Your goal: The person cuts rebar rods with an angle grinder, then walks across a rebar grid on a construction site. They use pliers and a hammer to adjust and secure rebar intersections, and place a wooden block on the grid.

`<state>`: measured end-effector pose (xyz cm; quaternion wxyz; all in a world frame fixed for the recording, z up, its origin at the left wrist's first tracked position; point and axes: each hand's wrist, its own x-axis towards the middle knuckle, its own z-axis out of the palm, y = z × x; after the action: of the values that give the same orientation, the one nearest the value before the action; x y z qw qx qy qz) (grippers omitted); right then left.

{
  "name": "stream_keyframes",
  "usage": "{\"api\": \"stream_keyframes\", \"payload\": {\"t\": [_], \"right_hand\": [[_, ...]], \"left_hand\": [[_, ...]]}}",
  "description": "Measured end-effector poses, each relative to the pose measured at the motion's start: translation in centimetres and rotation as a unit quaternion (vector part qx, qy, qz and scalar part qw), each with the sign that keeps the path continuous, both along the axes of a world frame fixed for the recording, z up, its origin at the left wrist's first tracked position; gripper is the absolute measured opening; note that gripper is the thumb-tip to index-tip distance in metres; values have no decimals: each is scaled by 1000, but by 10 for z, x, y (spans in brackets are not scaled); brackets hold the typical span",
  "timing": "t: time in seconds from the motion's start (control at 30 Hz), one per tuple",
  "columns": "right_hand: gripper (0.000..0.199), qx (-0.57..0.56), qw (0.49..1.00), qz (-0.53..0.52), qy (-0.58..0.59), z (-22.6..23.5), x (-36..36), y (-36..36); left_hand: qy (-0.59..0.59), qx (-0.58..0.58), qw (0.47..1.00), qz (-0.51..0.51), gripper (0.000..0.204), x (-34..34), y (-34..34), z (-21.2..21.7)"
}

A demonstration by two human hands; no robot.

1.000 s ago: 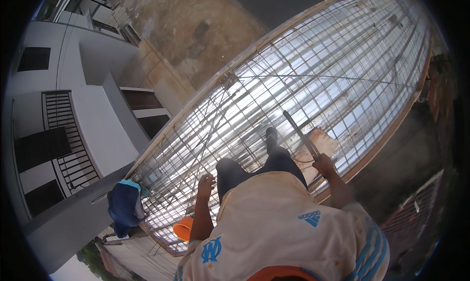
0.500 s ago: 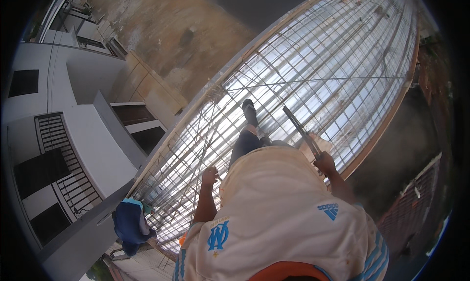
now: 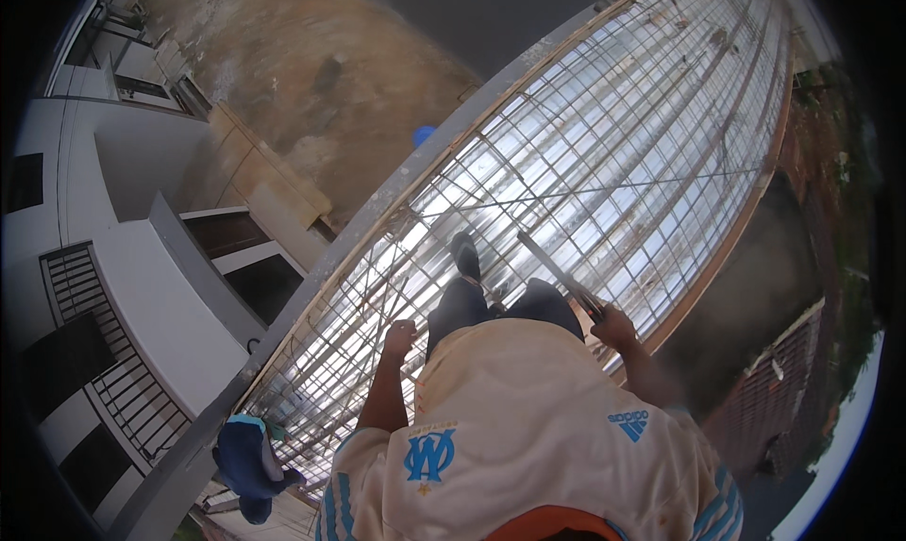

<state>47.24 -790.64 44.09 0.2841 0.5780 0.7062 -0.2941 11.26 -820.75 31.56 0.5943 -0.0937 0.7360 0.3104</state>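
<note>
Beside my thigh, my right hand [image 3: 614, 328] is closed round the dark handle end of a long, narrow grey tool [image 3: 555, 272]. The tool slants forward and to the left over the grid; its exact kind I cannot make out. On the other side, my left hand [image 3: 400, 338] hangs with its fingers curled into a loose fist, and nothing sticks out of it. Under me lies a grid of steel reinforcing bars [image 3: 528, 197] over shiny ribbed metal sheets [image 3: 651, 178]. One dark shoe [image 3: 464, 255] stands out ahead of me on the grid.
At the lower left a person in dark blue [image 3: 247, 470] bends over the grid's edge. A wooden edge board [image 3: 722, 267] runs along the right side, with a drop beyond. Past the left edge, a white building [image 3: 160, 286] and brown ground [image 3: 311, 98] lie below. A loose bar [image 3: 585, 192] crosses the grid.
My view has shifted forward and turned a little. A leg on the right now shows bent beside the other. The tool stays in my right hand, drawn slightly closer to my body.
</note>
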Motion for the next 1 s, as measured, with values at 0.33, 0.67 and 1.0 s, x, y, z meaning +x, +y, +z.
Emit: {"api": "stream_keyframes", "payload": {"t": [0.33, 0.67, 1.0], "right_hand": [[46, -62, 993, 104, -9, -13, -55, 74], [22, -117, 959, 256, 22, -109, -80, 169], [22, -104, 918, 376, 74, -258, -123, 273]], "left_hand": [[4, -7, 1000, 7, 34, 4, 59, 3], [74, -41, 995, -50, 32, 71, 77, -13], [222, -3, 939, -261, 46, 150, 170, -77]]}}
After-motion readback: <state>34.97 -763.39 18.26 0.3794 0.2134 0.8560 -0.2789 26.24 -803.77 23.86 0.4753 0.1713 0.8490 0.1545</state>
